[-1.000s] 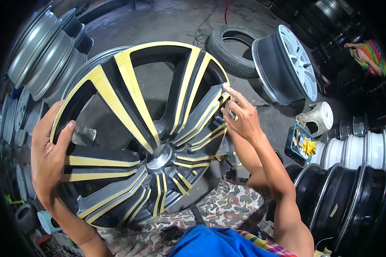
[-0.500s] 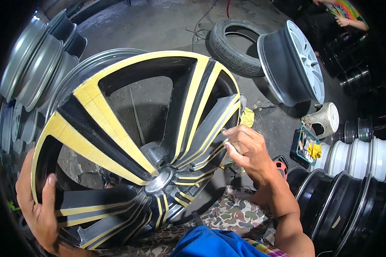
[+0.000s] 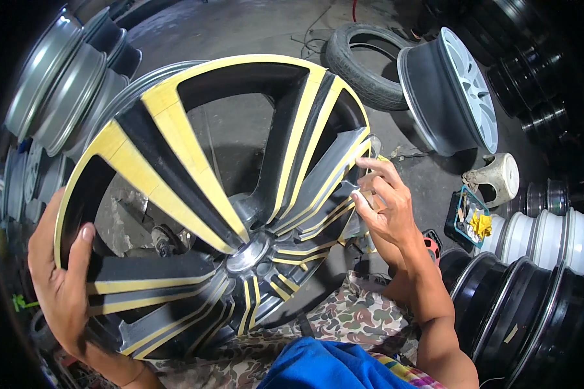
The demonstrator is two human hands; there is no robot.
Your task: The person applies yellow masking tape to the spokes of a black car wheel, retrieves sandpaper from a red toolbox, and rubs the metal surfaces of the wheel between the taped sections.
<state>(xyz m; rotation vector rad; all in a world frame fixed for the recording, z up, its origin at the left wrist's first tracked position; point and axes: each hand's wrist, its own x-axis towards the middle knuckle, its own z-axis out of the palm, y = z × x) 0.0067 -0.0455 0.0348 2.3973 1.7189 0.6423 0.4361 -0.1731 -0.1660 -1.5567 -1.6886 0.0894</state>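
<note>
Multi-spoke alloy wheel is sitting tilted just in front of the person, its lower edge overlapping the camouflage trousers, near the blue top. Yellow strips are running along its black and grey spokes and around its outer lip. The left hand is clasping the lip at the wheel's left side: the thumb is pressing on the front while the other fingers are wrapping behind, mostly out of sight. The right hand is poised at the opposite edge, index finger and thumb standing apart, remaining fingers curling; whether they are touching the lip or pinching anything, I cannot tell.

Beyond the right arm, glossy black rims are filling the lower right, with white rims lining up just behind. Beside these, a teal-edged basket is holding a crumpled yellow piece among jumbled small items. A white plastic stool is lying on its side just past it. Over to the left, silver rims are forming a stack. Farther out, a grey multi-spoke wheel is standing on edge, and a black tyre is lying next to it on the concrete floor.
</note>
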